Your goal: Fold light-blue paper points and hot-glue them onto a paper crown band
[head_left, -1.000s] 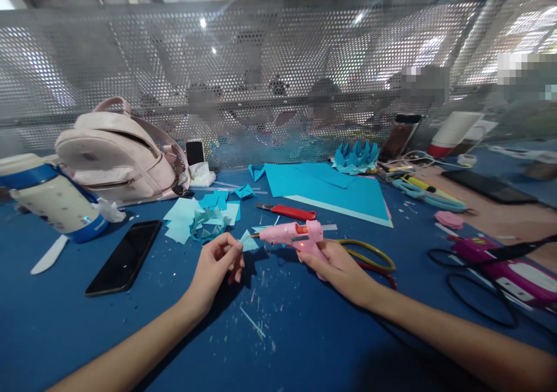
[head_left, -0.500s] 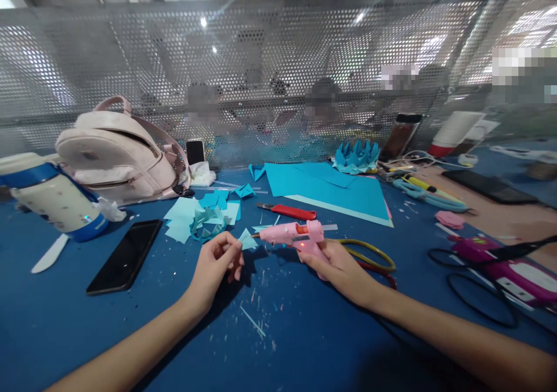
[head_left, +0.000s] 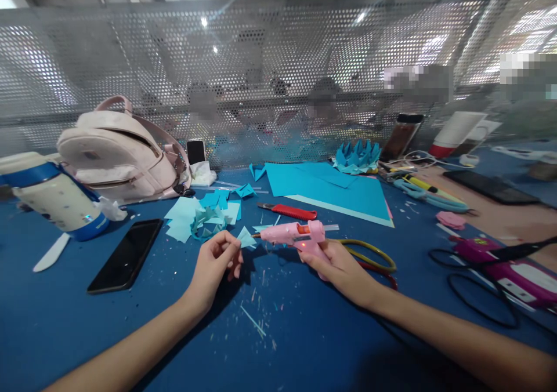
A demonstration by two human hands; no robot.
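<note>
My left hand (head_left: 214, 265) pinches a small folded piece of light blue paper (head_left: 246, 239) between thumb and fingers. My right hand (head_left: 338, 268) is wrapped round the handle of a pink glue gun (head_left: 292, 233). The gun's nozzle points left and almost touches the paper piece. Both hands hover just above the blue table (head_left: 278, 334). A heap of cut light blue paper pieces (head_left: 201, 213) lies just beyond my left hand.
A black phone (head_left: 126, 254), a white-and-blue bottle (head_left: 52, 195) and a pink backpack (head_left: 119, 157) are on the left. Blue paper sheets (head_left: 331, 192), a red utility knife (head_left: 289, 211), yellow-handled scissors (head_left: 369, 256) and a folded blue paper crown (head_left: 357, 155) lie ahead. A second glue gun (head_left: 505, 264) with black cord is at right.
Almost nothing differs; the paper piece and the glue gun nozzle have shifted very slightly, staying close together.
</note>
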